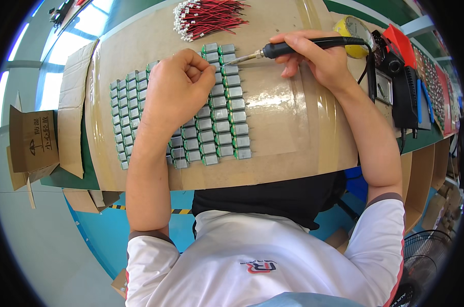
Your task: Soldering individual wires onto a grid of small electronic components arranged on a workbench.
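Observation:
My right hand [321, 59] grips a soldering iron [280, 49] by its black handle, the metal tip pointing left. That tip reaches the upper part of rows of small silver motor-like blocks with green boards [206, 136]; whether it touches one I cannot tell. Just left of the tip, my left hand [183, 84] is closed in a pinch above the blocks. What its fingers hold is hidden. Beyond both hands lies a pile of red and black wires with white connectors [209, 18].
Cardboard [288, 166] covers the green table. Right of my right hand are a yellow tape roll [352, 36], a black soldering station [407, 97] and a red bin [400, 46]. An open cardboard box [35, 140] stands at the left. A fan [426, 250] is low at the right.

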